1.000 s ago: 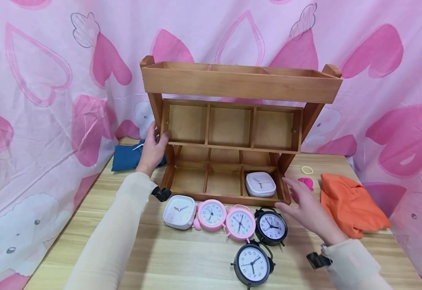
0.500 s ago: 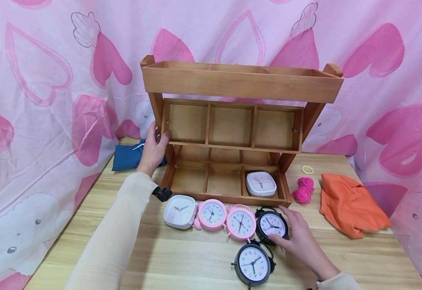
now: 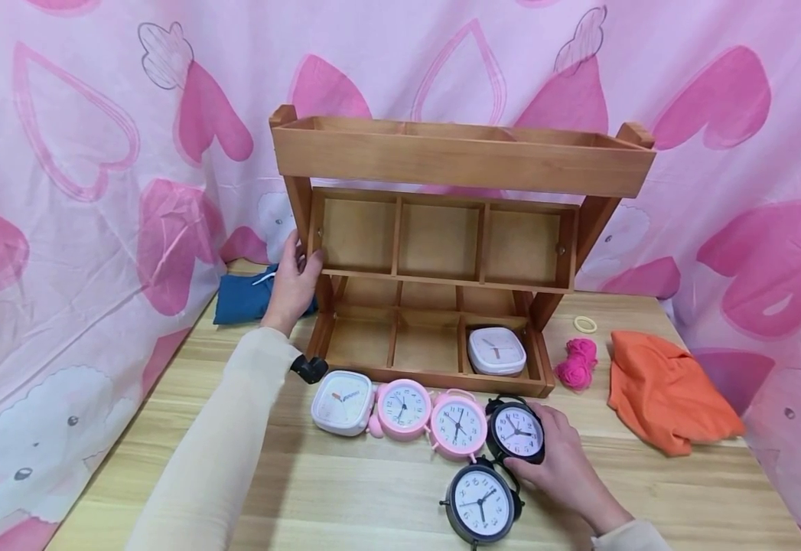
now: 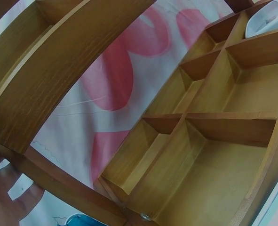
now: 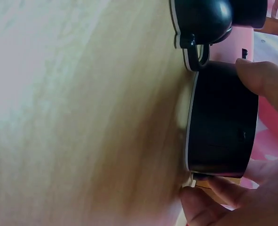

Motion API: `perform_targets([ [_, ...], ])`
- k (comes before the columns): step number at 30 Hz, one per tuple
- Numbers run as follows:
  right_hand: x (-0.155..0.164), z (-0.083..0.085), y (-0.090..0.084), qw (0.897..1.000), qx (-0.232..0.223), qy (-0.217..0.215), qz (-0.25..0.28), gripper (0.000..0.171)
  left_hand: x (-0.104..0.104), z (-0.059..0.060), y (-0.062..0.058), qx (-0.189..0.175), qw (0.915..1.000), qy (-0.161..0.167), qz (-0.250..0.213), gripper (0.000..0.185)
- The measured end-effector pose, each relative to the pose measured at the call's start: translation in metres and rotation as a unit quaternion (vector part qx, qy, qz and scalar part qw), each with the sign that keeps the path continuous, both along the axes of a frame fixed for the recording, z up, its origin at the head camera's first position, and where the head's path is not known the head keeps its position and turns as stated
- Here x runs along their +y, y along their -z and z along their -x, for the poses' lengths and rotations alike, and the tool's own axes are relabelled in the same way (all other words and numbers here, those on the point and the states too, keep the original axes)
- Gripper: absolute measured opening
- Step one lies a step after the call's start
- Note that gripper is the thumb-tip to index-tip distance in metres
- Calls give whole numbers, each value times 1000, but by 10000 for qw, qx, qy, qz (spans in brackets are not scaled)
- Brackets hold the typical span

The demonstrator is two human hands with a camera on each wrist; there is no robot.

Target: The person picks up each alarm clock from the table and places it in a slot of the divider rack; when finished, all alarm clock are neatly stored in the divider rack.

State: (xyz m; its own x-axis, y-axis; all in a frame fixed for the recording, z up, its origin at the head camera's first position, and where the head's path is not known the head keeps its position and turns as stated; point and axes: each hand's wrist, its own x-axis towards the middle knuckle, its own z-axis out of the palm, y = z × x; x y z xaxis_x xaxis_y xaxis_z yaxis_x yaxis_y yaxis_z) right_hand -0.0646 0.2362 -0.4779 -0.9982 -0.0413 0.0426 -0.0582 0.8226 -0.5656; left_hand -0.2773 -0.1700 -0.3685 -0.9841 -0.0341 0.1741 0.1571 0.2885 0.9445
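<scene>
A wooden three-tier shelf [image 3: 462, 164] stands at the back of the table. My left hand [image 3: 293, 279] grips its left upright; the shelf's compartments [image 4: 209, 155] fill the left wrist view. A white square clock [image 3: 496, 350] lies in the bottom right compartment. In front of the shelf a row of clocks lies face up: a white square one [image 3: 341, 402], two pink ones [image 3: 403, 409], and a black alarm clock [image 3: 516, 432]. My right hand [image 3: 558, 459] grips that black alarm clock [image 5: 221, 125] by its sides. A second black alarm clock [image 3: 480, 501] lies just in front.
A blue cloth [image 3: 245, 298] lies behind my left hand. Right of the shelf are a pink yarn bundle [image 3: 577, 363], a pale ring [image 3: 584, 324] and an orange cloth [image 3: 669, 390]. A pink heart-patterned curtain [image 3: 83, 153] surrounds the wooden table [image 3: 345, 497].
My right hand moved from beside the shelf's bottom right corner down to the black alarm clock in the row and closed its fingers around it. The left hand stayed on the shelf.
</scene>
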Motion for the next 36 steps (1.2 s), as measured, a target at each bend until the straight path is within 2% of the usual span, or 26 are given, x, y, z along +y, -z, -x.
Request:
perform_targets([
  [4, 1, -1, -2, 9996, 281, -2, 97, 91, 0, 0, 3, 26, 10000, 11, -28, 62],
  [9, 3, -6, -19, 9983, 576, -6, 63, 89, 1, -3, 0, -159, 9999, 14, -29, 63],
  [14, -3, 0, -41, 9934, 1123, -159, 194, 87, 6, -15, -18, -377, 9992, 56, -82, 64],
  [18, -18, 18, -57, 9909, 1271, -359, 256, 88, 10, -23, -31, -349, 9993, 74, -68, 63],
  [23, -42, 50, -69, 9950, 819, -483, 312, 92, 11, -25, -33, -310, 9995, 71, -86, 62],
  [29, -65, 88, -73, 9960, 483, -703, 281, 90, 11, -20, -28, -56, 9998, 143, -152, 64],
  [31, -73, 100, -73, 9969, 244, -719, 192, 91, 10, -19, -27, -30, 9998, 132, -158, 64],
  [36, -92, 126, -69, 9970, -387, -670, 81, 95, 5, -6, -11, 74, 9997, 72, -203, 64],
])
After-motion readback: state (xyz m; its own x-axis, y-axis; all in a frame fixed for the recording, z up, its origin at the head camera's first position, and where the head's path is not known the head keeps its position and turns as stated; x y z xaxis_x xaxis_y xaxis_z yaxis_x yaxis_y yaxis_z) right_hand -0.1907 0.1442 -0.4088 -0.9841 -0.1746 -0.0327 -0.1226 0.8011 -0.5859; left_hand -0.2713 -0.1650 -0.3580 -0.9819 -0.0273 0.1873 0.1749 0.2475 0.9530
